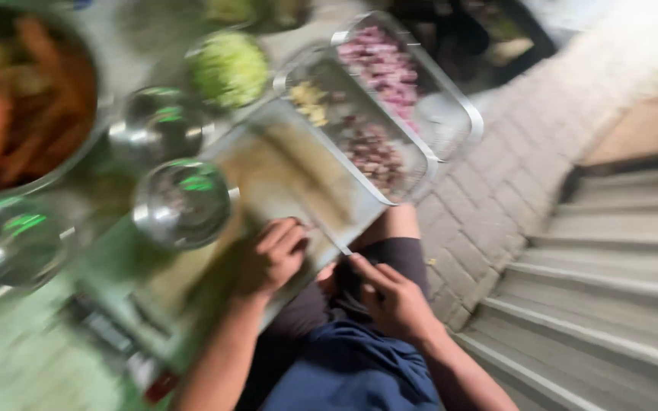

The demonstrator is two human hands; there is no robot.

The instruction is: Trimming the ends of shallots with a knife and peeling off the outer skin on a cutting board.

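Left hand point(272, 257) curled, pressing on cutting board point(283, 179); right hand point(394, 301) gripping knife point(329, 236); steel bowl point(182, 202) beside

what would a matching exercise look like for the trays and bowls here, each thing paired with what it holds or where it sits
Things
1. far tray
2. middle tray
3. big bowl
4. right hand

Descriptions
A. orange pieces
B. holds a thin blade over the near tray's edge
C. pink diced pieces
D. yellowish bits at one end, dark red bits at the other

Pairs: 1-C, 2-D, 3-A, 4-B
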